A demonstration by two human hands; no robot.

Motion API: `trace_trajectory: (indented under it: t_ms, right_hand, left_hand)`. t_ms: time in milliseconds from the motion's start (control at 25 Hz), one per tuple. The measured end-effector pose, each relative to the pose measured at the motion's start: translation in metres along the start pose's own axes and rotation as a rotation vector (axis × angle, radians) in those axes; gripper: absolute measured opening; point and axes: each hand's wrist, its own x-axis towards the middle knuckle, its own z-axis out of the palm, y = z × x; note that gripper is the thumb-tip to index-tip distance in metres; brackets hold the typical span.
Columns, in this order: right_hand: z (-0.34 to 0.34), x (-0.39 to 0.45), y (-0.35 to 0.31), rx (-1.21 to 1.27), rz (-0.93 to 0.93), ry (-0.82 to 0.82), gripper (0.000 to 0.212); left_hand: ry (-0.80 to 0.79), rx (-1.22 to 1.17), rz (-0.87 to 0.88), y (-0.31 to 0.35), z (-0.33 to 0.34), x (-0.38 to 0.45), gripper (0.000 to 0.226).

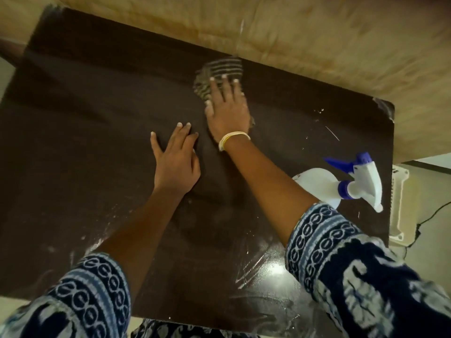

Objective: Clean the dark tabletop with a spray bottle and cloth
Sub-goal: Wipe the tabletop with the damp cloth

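A dark brown tabletop (85,113) fills most of the view. My right hand (228,111) presses flat on a striped grey cloth (220,68) near the table's far edge, fingers spread over it. My left hand (177,158) rests flat and open on the bare wood just left of it, holding nothing. A white spray bottle (317,184) with a blue nozzle and collar lies on its side at the table's right edge, apart from both hands. White smears and streaks mark the near part of the tabletop.
A tan wall or board (317,32) runs behind the table's far edge. A white plastic object (400,203) with a black cable sits on the floor just beyond the table's right edge. My patterned blue sleeves cover the near corners.
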Motion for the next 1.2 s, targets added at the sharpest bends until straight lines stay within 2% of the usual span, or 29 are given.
trace_trajectory:
  t_ms: [80,120,160,240,400,480,520,560,640,760,840,880,920,960,1080,1120,1200]
  right_hand:
    - [0.001,0.010,-0.006,-0.029,-0.317,-0.086,0.056]
    - [-0.001,0.020,0.001,-0.036,-0.368,-0.094,0.055]
    - [-0.004,0.032,0.014,-0.045,-0.331,-0.070,0.056]
    - [-0.010,0.047,0.053,-0.055,-0.053,0.021,0.057]
    - [-0.021,0.035,0.134,0.062,0.690,0.202,0.059]
    - [-0.024,0.035,0.128,0.124,0.883,0.186,0.059]
    - [-0.023,0.038,0.113,0.126,0.907,0.181,0.060]
    - [-0.023,0.043,0.092,0.117,0.880,0.174,0.060]
    - [-0.016,0.051,0.042,0.087,0.664,0.129,0.062]
    - [0.003,0.053,-0.040,0.036,0.082,-0.001,0.059]
    - [0.003,0.056,-0.063,-0.019,-0.324,-0.121,0.058]
    - [0.001,0.063,-0.060,-0.046,-0.444,-0.175,0.057]
    - [-0.002,0.070,-0.051,-0.060,-0.466,-0.196,0.058]
    - [-0.005,0.076,-0.041,-0.059,-0.401,-0.187,0.059]
    - [-0.004,0.084,-0.026,-0.022,-0.082,-0.120,0.061]
    - [-0.003,0.081,-0.033,-0.022,-0.037,-0.113,0.060]
    - [-0.001,0.066,-0.059,-0.026,-0.063,-0.110,0.059]
  left_hand:
    - [0.005,0.009,0.001,0.000,0.001,0.000,0.043]
    - [0.005,0.010,0.003,0.000,0.002,0.000,0.043]
    - [0.007,0.010,0.004,-0.001,0.002,0.000,0.043]
    - [0.019,0.007,0.007,-0.001,0.002,0.000,0.043]
    - [0.024,0.004,0.006,0.000,0.002,0.001,0.042]
    - [0.023,0.010,0.007,0.000,0.002,0.001,0.041]
    - [0.023,0.011,0.005,0.000,0.002,0.001,0.041]
    - [0.022,0.010,0.003,0.000,0.002,0.001,0.041]
    - [0.016,0.013,0.004,0.000,0.002,0.001,0.042]
    - [0.000,0.015,0.002,0.000,0.000,0.000,0.045]
    - [-0.016,0.014,-0.008,0.000,-0.001,0.001,0.048]
    - [-0.023,0.013,-0.005,0.000,-0.002,0.001,0.049]
    - [-0.029,0.008,0.007,0.000,-0.003,-0.001,0.048]
    - [-0.033,-0.004,0.027,-0.003,-0.005,-0.003,0.047]
    - [-0.009,-0.009,0.071,-0.031,-0.015,-0.024,0.038]
    - [0.020,0.009,0.065,-0.046,-0.022,-0.034,0.036]
    - [0.081,0.039,0.023,-0.080,-0.038,-0.054,0.035]
